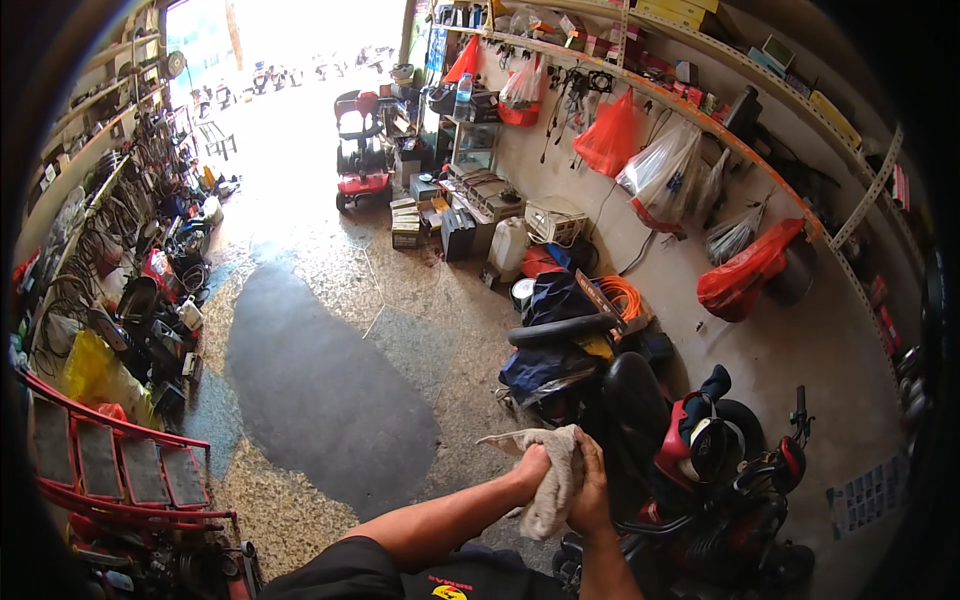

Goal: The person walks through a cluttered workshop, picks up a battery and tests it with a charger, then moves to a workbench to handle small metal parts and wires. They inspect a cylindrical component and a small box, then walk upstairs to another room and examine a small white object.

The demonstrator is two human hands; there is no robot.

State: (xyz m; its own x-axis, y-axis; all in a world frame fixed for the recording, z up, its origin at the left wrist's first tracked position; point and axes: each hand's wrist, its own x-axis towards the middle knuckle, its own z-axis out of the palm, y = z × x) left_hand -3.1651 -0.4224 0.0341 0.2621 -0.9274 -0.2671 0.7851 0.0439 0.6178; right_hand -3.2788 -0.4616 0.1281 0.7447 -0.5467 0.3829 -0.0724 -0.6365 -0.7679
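The cloth (pixel 553 488) is up in front of the person's torso, between the two hands, with one corner poking out leftward and a loose end hanging down. The left hand (pixel 533 468) is clenched on it, the fist pressing the fabric toward the other palm. The right hand (pixel 592 485) stands edge-on with its fingers pointing up along the cloth; whether they grip it or only lie against it, I cannot tell. The handling looks to me like hand-wiping in mid-course: the cloth is gathered up and both hands are on it, but how clean the skin is cannot be made out, so the share already done stays open. What seems left is to finish with the cloth and put it down, since neither hand is free of it. The scooter (pixel 672 450) stands to the right, and neither hand appears to be on it; the dark patch (pixel 320 390) on the floor lies ahead and to the left.
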